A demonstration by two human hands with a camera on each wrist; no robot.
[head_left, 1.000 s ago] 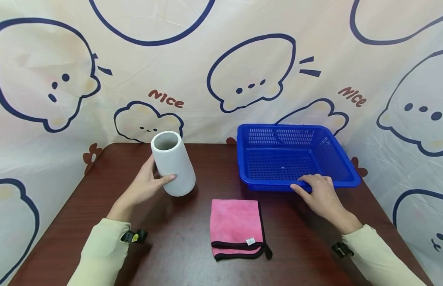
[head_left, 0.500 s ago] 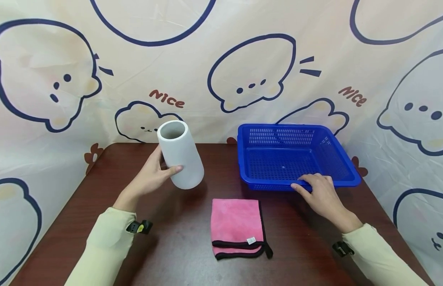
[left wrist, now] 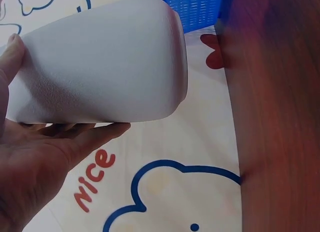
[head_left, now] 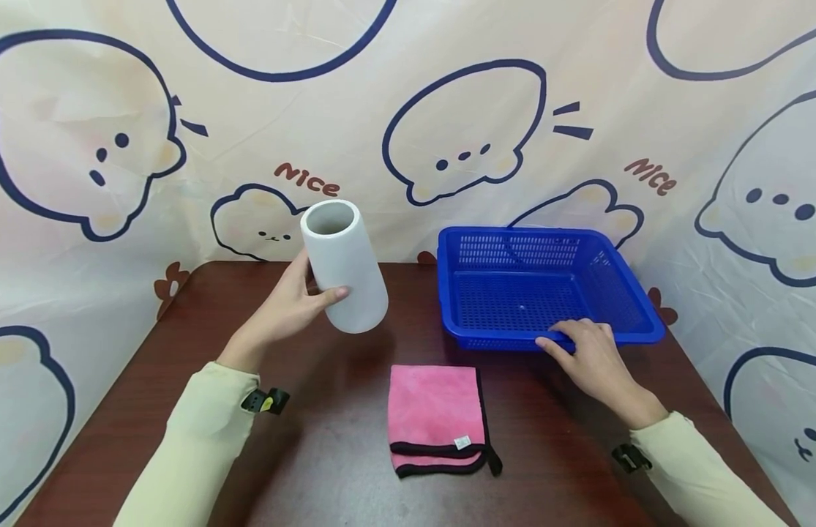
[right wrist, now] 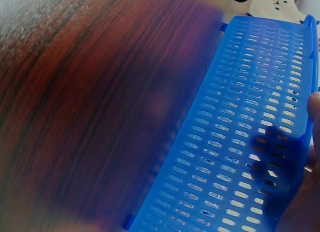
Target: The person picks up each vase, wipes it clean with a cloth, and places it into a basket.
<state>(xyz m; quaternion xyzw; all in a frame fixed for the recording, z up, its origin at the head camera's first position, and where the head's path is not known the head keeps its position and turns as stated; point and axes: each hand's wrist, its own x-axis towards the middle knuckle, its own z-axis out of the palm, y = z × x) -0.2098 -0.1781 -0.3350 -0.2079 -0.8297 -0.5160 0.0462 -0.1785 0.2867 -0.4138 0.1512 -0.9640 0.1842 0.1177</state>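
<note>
My left hand point(head_left: 292, 304) grips a white vase point(head_left: 348, 274) round its side, thumb in front and the other fingers behind. The vase is held tilted above the table, its open mouth up and leaning left; in the left wrist view its smooth wall point(left wrist: 105, 66) and base show clear of the wood. At the right, my right hand point(head_left: 592, 362) holds the near rim of a blue plastic basket point(head_left: 549, 338), thumb outside and fingers over the inner side. The right wrist view shows the basket's slotted wall point(right wrist: 215, 137), with that hand mostly out of frame.
A folded pink cloth point(head_left: 437, 406) with black edging lies on the brown wooden table point(head_left: 342, 468), in front of and between the two hands. A printed cloth backdrop point(head_left: 408, 132) rises behind the table and along its sides.
My left hand has lifted the vase and carried it to the right and away from me, off the table. The right hand, basket and pink cloth stay where they were.
</note>
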